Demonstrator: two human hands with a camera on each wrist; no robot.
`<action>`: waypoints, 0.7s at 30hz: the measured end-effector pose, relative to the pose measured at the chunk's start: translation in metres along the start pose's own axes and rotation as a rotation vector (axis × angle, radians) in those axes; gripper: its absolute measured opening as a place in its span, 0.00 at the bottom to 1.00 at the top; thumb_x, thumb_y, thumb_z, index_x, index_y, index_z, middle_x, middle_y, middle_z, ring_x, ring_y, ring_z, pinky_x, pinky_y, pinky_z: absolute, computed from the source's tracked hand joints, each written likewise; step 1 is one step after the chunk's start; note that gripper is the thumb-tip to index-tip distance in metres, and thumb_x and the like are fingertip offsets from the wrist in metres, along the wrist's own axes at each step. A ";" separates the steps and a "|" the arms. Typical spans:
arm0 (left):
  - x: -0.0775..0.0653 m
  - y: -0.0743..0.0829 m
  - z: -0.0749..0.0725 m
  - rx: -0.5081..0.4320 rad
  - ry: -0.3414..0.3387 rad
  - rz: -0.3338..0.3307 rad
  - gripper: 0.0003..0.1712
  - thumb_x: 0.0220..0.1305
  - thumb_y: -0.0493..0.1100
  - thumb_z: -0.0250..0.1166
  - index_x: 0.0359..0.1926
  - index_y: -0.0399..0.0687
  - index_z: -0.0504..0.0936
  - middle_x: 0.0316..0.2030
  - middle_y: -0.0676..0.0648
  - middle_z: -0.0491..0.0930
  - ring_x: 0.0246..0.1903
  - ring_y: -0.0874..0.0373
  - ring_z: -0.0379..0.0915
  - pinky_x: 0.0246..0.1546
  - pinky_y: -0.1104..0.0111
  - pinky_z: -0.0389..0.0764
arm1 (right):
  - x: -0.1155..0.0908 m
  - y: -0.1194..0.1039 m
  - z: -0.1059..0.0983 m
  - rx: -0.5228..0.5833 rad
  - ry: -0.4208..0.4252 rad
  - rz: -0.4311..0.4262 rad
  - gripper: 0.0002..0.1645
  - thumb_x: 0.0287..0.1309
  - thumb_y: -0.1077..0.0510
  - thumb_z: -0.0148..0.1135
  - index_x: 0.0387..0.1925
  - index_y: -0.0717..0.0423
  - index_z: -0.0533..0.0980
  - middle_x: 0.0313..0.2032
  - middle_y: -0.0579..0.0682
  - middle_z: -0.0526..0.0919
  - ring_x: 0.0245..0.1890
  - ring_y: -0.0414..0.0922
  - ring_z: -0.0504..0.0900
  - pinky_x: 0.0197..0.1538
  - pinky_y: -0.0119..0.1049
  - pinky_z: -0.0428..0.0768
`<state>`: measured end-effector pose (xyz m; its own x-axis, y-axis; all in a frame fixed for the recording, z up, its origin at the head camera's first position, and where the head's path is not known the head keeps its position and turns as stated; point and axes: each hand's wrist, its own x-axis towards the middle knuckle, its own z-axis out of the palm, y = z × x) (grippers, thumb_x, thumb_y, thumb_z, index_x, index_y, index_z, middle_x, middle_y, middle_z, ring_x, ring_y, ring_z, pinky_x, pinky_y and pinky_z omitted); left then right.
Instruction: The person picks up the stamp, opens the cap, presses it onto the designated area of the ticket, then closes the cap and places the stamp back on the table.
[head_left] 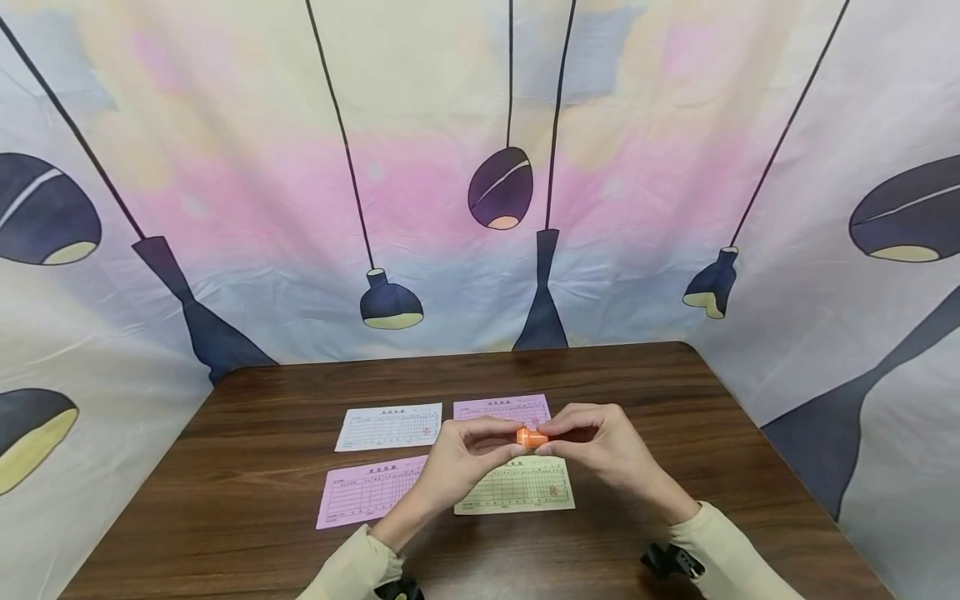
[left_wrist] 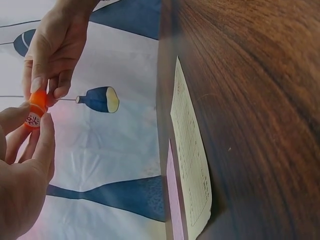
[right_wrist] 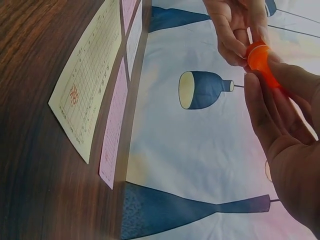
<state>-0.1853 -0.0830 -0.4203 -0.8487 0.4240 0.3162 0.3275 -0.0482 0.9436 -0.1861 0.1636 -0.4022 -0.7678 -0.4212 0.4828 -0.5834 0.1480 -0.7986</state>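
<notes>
A small orange stamp is held level between both hands, above the papers. My left hand pinches its wider end between thumb and fingers. The narrower end is pinched by my right hand. In the left wrist view the stamp shows a round white end with dark marks on it. The right wrist view shows a pale ring round the stamp near its wide end. Below lies a yellow form with a red mark at its right side, partly hidden by my hands.
On the brown wooden table lie a white form and a pink form, both bearing red marks. Another pink form lies front left, its right part behind my left hand. A cloth printed with lamps hangs behind.
</notes>
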 end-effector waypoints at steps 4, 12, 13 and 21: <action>-0.002 -0.001 -0.001 0.033 0.006 -0.001 0.20 0.66 0.37 0.74 0.56 0.33 0.87 0.56 0.32 0.86 0.50 0.66 0.88 0.55 0.68 0.88 | 0.000 0.001 0.002 0.008 -0.010 0.006 0.13 0.56 0.65 0.78 0.45 0.60 0.90 0.39 0.56 0.91 0.38 0.36 0.89 0.38 0.34 0.90; -0.004 -0.001 -0.001 0.061 0.016 -0.017 0.19 0.65 0.38 0.75 0.55 0.37 0.89 0.54 0.35 0.88 0.49 0.65 0.89 0.54 0.68 0.88 | 0.001 0.003 0.006 0.024 -0.016 0.028 0.12 0.56 0.64 0.78 0.44 0.62 0.90 0.39 0.58 0.92 0.38 0.37 0.90 0.39 0.35 0.91; -0.003 -0.001 -0.001 0.058 0.018 -0.019 0.18 0.64 0.38 0.75 0.54 0.36 0.88 0.54 0.35 0.88 0.49 0.65 0.89 0.54 0.68 0.88 | 0.001 0.002 0.006 0.026 -0.017 0.040 0.12 0.56 0.64 0.79 0.43 0.61 0.90 0.40 0.58 0.92 0.38 0.37 0.90 0.39 0.35 0.91; -0.002 -0.007 0.002 0.029 0.025 -0.062 0.19 0.64 0.37 0.75 0.55 0.35 0.88 0.54 0.34 0.88 0.51 0.56 0.90 0.54 0.67 0.88 | 0.000 0.004 0.006 -0.014 -0.004 0.104 0.12 0.55 0.59 0.80 0.42 0.56 0.91 0.38 0.53 0.93 0.36 0.36 0.89 0.37 0.33 0.89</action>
<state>-0.1848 -0.0814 -0.4278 -0.8777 0.4024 0.2603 0.2860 0.0040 0.9582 -0.1871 0.1586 -0.4074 -0.8232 -0.4064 0.3965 -0.5046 0.2035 -0.8390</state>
